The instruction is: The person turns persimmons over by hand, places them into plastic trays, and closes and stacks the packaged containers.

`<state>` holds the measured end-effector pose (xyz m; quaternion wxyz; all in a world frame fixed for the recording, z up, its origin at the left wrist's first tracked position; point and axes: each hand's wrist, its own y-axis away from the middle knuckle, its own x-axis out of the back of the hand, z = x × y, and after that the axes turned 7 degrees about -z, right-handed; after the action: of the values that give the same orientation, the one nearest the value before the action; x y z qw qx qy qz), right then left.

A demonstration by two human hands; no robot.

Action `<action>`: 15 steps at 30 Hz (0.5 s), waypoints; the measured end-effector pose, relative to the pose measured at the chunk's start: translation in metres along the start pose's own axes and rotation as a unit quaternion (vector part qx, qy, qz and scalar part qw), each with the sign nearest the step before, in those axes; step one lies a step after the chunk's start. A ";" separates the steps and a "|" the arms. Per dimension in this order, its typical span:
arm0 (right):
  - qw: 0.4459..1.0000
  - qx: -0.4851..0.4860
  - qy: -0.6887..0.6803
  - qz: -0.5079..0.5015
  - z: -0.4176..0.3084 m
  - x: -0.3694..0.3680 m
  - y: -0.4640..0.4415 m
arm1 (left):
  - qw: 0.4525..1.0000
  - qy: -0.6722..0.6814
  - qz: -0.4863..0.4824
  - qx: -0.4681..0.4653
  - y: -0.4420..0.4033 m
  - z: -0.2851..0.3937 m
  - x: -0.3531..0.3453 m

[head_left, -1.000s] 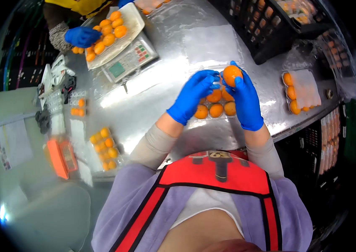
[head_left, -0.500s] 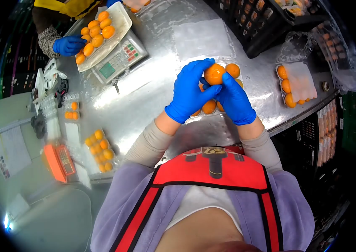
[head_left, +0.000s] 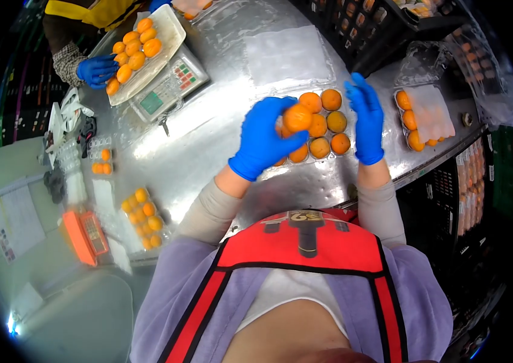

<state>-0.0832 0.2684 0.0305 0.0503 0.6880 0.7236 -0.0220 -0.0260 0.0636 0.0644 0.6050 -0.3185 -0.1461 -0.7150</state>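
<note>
Over a clear tray (head_left: 312, 160), glossy round orange (head_left: 297, 118), left hand (head_left: 265, 138) cupped round it, right hand (head_left: 366, 120) unfurled, empty

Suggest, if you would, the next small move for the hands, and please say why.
Probably lower the orange in the left hand toward the clear tray: it is held over the tray's left side, while the right hand is open beside the tray, apparently empty.

A shiny metal table (head_left: 208, 130) carries a clear tray (head_left: 312, 160) of oranges between the left hand (head_left: 267, 139) and the right hand (head_left: 366, 118). Beyond both lies a white sheet (head_left: 287, 57); past the right, a black crate (head_left: 368, 33). Rightward sits a half-covered orange pack (head_left: 409, 120); left of the left hand, a scale (head_left: 161, 98) and another orange pack (head_left: 146, 212).
</note>
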 end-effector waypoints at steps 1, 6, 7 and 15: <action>1.000 0.008 0.005 0.016 0.009 0.018 -0.006 | 0.998 0.046 0.028 0.033 0.001 -0.008 0.004; 0.998 -0.052 0.043 -0.010 0.062 0.060 -0.005 | 0.898 0.365 0.131 0.207 -0.012 -0.066 0.018; 0.994 -0.061 0.085 -0.039 0.072 0.057 -0.001 | 0.892 0.371 0.149 0.212 -0.015 -0.075 0.014; 0.967 -0.182 0.134 -0.116 0.063 0.065 0.022 | 0.891 0.381 0.030 0.247 -0.003 -0.082 -0.023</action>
<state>-0.0618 0.3274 -0.0375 0.0746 0.5754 0.7902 0.1972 -0.0497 0.0337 -0.0118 0.6943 0.1338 -0.0668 -0.7040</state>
